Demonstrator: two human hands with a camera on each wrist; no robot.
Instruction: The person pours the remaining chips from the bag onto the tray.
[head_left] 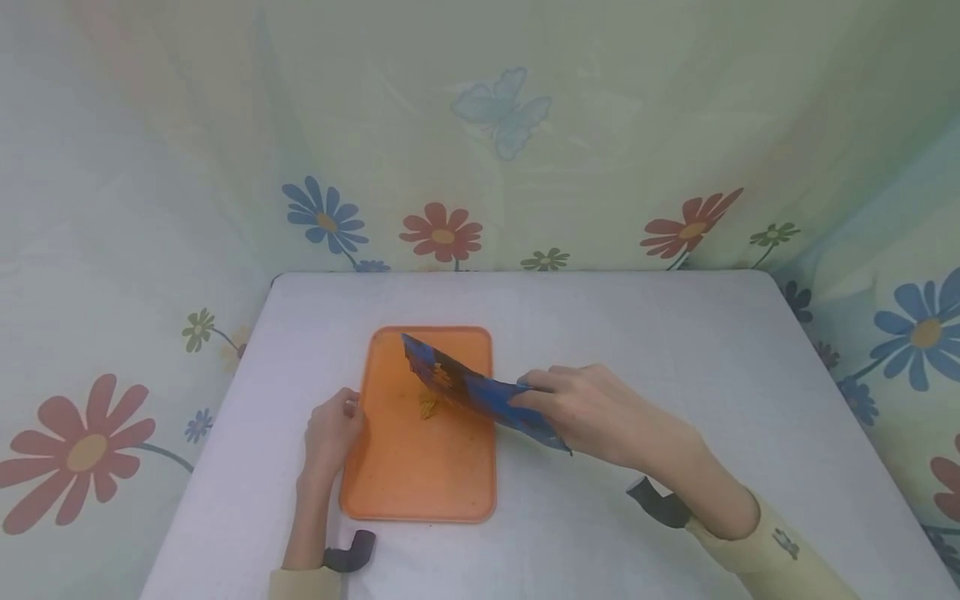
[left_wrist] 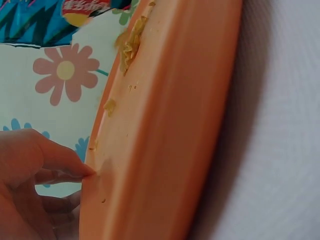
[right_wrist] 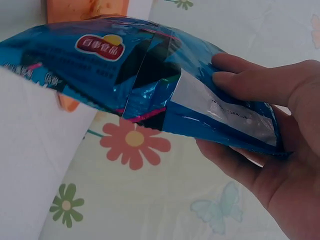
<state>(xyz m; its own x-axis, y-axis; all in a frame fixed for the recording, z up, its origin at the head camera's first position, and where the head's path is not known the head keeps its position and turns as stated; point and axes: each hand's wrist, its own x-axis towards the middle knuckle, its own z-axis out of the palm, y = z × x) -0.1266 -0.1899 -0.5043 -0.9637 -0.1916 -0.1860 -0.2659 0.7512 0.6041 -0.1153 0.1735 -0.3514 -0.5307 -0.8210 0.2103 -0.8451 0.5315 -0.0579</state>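
My right hand (head_left: 588, 412) grips one end of a blue snack bag (right_wrist: 107, 60), thumb on one face and fingers on the other. The bag slants down and left, its far end over an orange tray (head_left: 416, 479). A small heap of yellow chips (head_left: 427, 407) lies on the tray beside the bag. In the left wrist view, chip pieces (left_wrist: 132, 47) and crumbs are scattered along the tray. With thumb and fingers, my left hand (head_left: 330, 429) pinches the tray's left rim. What is inside the bag is hidden.
A white table (head_left: 622, 325) bears the tray on its left half. Flowered cloth (head_left: 390, 108) hangs behind it and at both sides. Dark wrist straps (head_left: 660, 504) stick out near both sleeves.
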